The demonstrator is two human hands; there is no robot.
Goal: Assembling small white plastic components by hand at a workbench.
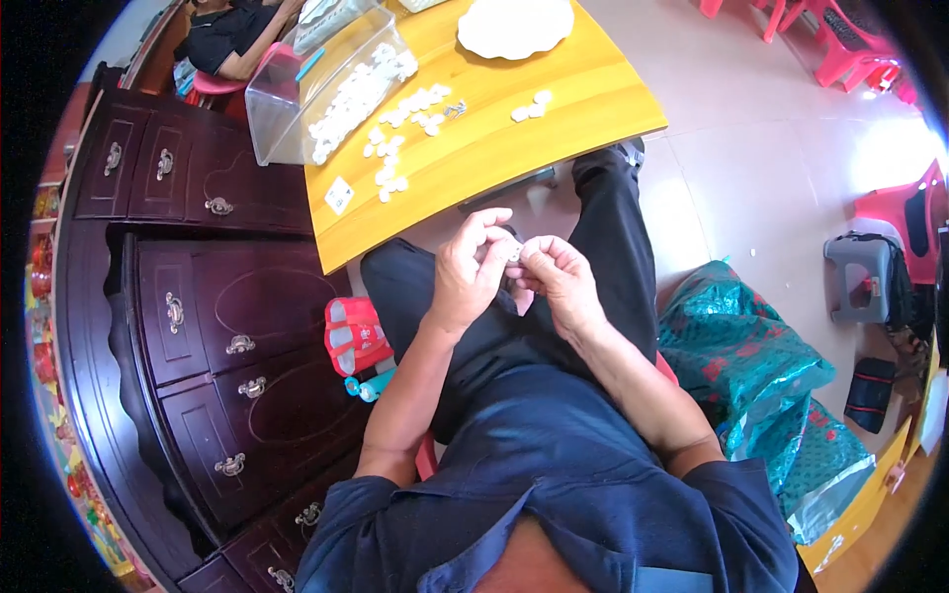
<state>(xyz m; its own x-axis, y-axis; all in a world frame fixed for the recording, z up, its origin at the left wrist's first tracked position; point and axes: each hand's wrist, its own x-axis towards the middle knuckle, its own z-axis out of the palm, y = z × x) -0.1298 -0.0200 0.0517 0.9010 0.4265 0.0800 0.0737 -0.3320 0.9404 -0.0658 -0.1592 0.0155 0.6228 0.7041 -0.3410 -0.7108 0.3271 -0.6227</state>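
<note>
Over my lap, my left hand (469,269) and my right hand (563,285) meet at the fingertips. Pinched between them is a small white piece (515,254), mostly covered by the fingers, so its exact kind cannot be made out. Ahead stands a yellow wooden table (554,148), with many small white pieces (384,148) loose near its left side. Beside them lie a few small grey metal bits (455,110). Another small group of white pieces (531,107) sits farther right. A clear plastic bin (281,128) on the left holds a heap of similar white pieces (356,102).
A white scalloped dish (514,28) and a white square card (339,196) rest on the table. Dark wooden drawers (227,326) stand at my left, near a red bag (356,336). A green plastic sack (741,366) lies at my right. Another person (232,40) sits far left.
</note>
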